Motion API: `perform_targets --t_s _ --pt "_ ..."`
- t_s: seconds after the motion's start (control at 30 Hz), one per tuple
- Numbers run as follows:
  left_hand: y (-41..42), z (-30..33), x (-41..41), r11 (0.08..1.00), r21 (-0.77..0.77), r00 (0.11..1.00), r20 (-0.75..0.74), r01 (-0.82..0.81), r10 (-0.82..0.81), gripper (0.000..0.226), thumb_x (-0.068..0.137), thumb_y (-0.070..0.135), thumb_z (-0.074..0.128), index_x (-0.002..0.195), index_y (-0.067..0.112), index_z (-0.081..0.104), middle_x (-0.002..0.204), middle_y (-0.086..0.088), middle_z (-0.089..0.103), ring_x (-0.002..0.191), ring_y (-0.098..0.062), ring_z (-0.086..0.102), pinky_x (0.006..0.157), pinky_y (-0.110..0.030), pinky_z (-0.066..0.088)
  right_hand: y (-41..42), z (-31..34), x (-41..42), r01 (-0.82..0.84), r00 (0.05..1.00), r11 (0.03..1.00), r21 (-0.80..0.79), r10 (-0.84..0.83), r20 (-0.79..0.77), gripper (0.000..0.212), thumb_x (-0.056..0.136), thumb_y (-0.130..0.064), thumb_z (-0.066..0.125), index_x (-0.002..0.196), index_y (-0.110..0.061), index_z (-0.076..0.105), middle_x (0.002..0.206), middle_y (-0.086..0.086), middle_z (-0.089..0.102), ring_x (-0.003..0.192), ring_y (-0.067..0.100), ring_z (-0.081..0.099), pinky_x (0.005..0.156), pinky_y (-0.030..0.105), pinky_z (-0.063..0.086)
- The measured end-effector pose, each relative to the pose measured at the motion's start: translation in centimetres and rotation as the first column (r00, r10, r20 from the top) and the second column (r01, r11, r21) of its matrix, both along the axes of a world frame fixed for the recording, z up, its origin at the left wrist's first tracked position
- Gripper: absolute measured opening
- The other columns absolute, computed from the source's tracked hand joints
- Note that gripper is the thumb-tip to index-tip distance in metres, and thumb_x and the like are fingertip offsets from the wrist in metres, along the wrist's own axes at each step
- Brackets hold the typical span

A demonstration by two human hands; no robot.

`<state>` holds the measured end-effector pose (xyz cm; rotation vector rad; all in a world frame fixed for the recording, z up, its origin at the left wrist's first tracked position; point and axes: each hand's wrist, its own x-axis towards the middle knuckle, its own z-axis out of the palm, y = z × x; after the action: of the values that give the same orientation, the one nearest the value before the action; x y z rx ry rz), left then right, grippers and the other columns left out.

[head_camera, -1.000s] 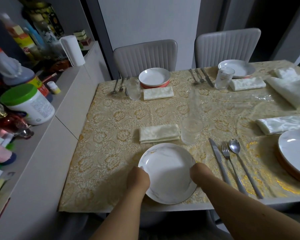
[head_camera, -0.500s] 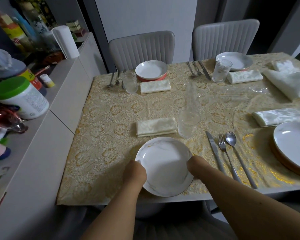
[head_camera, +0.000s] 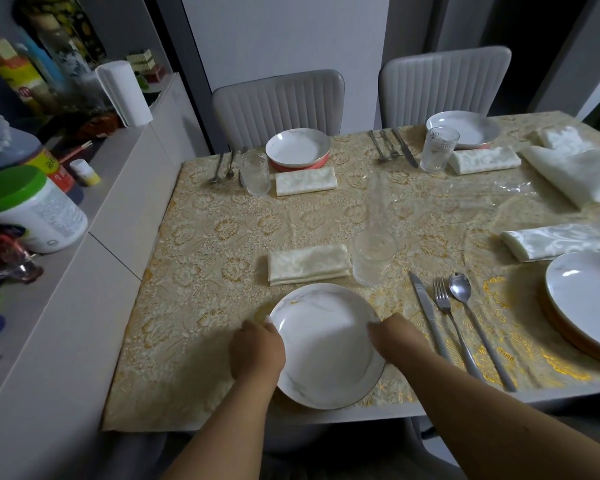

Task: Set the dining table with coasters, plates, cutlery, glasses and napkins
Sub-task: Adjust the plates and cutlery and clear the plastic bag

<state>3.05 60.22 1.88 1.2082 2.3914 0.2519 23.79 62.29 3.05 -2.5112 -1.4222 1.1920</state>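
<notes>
The left hand and the right hand hold the near plate by its opposite rims, left hand at the left rim and right hand at the right rim; the fingers of both hands curl under the rim and are mostly hidden by the backs of the hands, so the exact closure cannot be told. The near plate, white with a thin gold edge, sits at the near edge of the bench, which is covered by a gold floral cloth. Just beyond the near plate lies a folded cream napkin, and to the right of that napkin stands a clear glass. To the right of the near plate lie a knife, a fork and a spoon, side by side and apart from the plate. Further right of the near plate, a second plate rests on a brown coaster, with a folded white napkin beyond it. On the far side of the bench from the near plate, a far plate sits on a red coaster, with a tumbler to its left and a napkin just in front of it. Two grey chairs stand behind the far side. To the left of the near plate, off the bench, a white sideboard carries a green-lidded tub.
</notes>
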Motion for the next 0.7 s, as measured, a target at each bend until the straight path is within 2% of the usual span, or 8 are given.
perform_targets --t_s 0.07,0.1,0.23,0.43,0.6,0.7 --pt "1.7 0.6 -0.6 0.996 0.086 1.000 0.008 -0.025 0.024 0.046 0.101 0.037 0.036 0.118 -0.002 0.053 0.117 -0.021 0.060 0.108 -0.036 0.058 0.084 -0.039 0.047 0.6 0.2 0.6 0.134 0.991 0.977 0.164 -0.135 -0.007 0.068 0.085 -0.052 0.057 0.130 -0.003 0.043 0.125 0.014 0.056 0.115 0.032 0.054 0.090 0.036 0.045" --pt "2.8 0.7 -0.9 0.993 0.117 0.999 0.033 -0.022 0.018 0.042 0.100 0.035 0.039 0.115 -0.001 0.054 0.115 -0.020 0.062 0.107 -0.036 0.058 0.083 -0.039 0.047 1.0 0.3 0.9 0.159 0.987 0.957 0.242 -0.160 -0.015 0.075 0.082 -0.055 0.061 0.131 -0.002 0.042 0.129 0.015 0.054 0.118 0.033 0.052 0.093 0.037 0.044" --pt "7.9 0.6 -1.7 0.989 0.131 0.990 0.135 -0.065 0.047 0.040 0.097 0.034 0.047 0.113 -0.001 0.058 0.115 -0.020 0.064 0.107 -0.038 0.059 0.087 -0.040 0.048 3.2 0.2 1.3 0.207 0.978 0.866 0.455 -0.185 -0.094 0.085 0.073 -0.047 0.075 0.135 -0.001 0.039 0.136 0.018 0.046 0.127 0.033 0.044 0.104 0.039 0.038" --pt "12.8 -0.4 -1.1 0.991 0.042 0.962 0.247 -0.126 0.112 0.058 0.095 0.041 0.054 0.127 -0.007 0.050 0.128 -0.024 0.057 0.117 -0.039 0.056 0.091 -0.039 0.046 5.7 -1.1 1.4 0.234 0.970 0.794 0.561 -0.155 -0.186 0.098 0.060 -0.044 0.084 0.138 -0.010 0.035 0.134 0.012 0.047 0.124 0.029 0.046 0.103 0.045 0.040" --pt "14.2 -1.1 -1.0 0.998 -0.015 0.981 0.182 -0.063 0.065 0.049 0.096 0.035 0.055 0.120 -0.007 0.057 0.123 -0.023 0.062 0.113 -0.037 0.059 0.087 -0.037 0.048 7.1 -1.6 1.3 0.190 0.971 0.768 0.611 -0.057 -0.230 0.093 0.059 -0.033 0.088 0.135 -0.012 0.038 0.131 0.008 0.052 0.119 0.028 0.051 0.090 0.031 0.041" --pt "14.3 -1.4 -1.3 1.000 -0.022 0.989 0.146 -0.002 0.005 0.044 0.096 0.033 0.056 0.115 -0.006 0.060 0.119 -0.022 0.064 0.110 -0.036 0.061 0.084 -0.035 0.047 7.6 -2.1 1.6 0.206 0.964 0.767 0.607 -0.053 -0.260 0.085 0.063 -0.032 0.086 0.131 -0.014 0.039 0.127 0.007 0.056 0.114 0.028 0.054 0.082 0.027 0.040"
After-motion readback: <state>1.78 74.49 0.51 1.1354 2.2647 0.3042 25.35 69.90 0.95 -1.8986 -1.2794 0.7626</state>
